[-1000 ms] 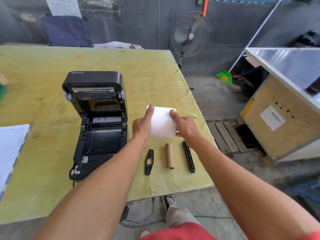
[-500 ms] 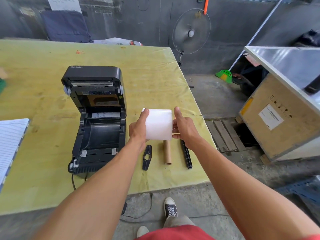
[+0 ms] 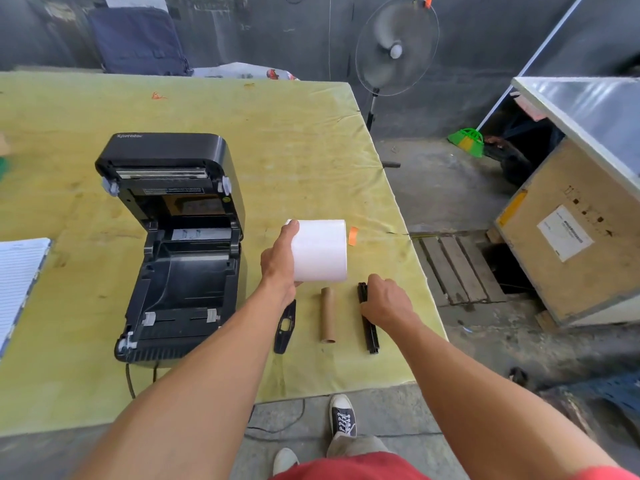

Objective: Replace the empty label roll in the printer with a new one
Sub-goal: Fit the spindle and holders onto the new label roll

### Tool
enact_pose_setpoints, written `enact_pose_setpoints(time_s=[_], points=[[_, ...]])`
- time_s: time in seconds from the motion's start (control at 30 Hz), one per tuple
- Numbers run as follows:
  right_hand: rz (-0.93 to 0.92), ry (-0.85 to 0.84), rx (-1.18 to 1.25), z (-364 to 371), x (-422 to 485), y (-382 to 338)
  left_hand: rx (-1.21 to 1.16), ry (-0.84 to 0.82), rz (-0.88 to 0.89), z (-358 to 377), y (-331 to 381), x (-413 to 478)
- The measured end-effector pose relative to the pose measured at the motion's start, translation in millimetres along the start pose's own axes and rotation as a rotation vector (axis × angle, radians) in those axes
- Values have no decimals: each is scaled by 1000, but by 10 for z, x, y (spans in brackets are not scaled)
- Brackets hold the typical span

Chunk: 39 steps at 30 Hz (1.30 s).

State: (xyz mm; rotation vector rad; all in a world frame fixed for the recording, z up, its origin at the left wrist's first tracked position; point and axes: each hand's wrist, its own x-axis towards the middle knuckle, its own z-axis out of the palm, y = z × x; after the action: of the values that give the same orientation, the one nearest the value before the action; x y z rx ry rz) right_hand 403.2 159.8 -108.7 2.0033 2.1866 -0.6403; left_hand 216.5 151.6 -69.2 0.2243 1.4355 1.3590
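Observation:
The black label printer [image 3: 180, 258] stands on the yellow-green table [image 3: 294, 140] with its lid raised and its roll bay bare. My left hand [image 3: 280, 263] holds the new white label roll [image 3: 319, 250] by its left end, above the table to the right of the printer. An orange tab [image 3: 353, 235] shows at the roll's right end. On the table below it lie a black flat guide piece [image 3: 285, 325], the empty brown cardboard core [image 3: 327, 314] and a long black spindle bar [image 3: 369, 327]. My right hand [image 3: 386, 301] closes around the upper part of that bar.
A lined notebook [image 3: 17, 282] lies at the left edge of the table. The table's right edge runs close to the spindle bar. Beyond it are a standing fan [image 3: 394, 50], a wooden pallet [image 3: 457, 268] and a large wooden crate [image 3: 575, 230]. A cable hangs from the printer's front.
My right hand has let go of the label roll and dropped onto the black spindle bar. The roll now rests in my left hand alone.

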Motion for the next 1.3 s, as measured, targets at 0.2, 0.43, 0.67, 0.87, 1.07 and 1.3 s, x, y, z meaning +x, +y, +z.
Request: enact_pose_setpoints(time_s=[0.2,0.43,0.67,0.87,1.07,1.3], points=[[-33,-52,70,-36,255,-16,-32,39,-17,186,24,157],[42,-3,281,-257,594,60,-36,70,-2,353,108,294],[174,361,931,-1144,881,-74,-80,113,25,466,260,353],[188,497,1243,-1382,782,-222,-138,124,29,532,399,306],[206,560,1370,-1359,592,-267,-140,126,3,467,394,217],[224,551,1458,-1237,358,-320,-154,113,-30,347,289,57]])
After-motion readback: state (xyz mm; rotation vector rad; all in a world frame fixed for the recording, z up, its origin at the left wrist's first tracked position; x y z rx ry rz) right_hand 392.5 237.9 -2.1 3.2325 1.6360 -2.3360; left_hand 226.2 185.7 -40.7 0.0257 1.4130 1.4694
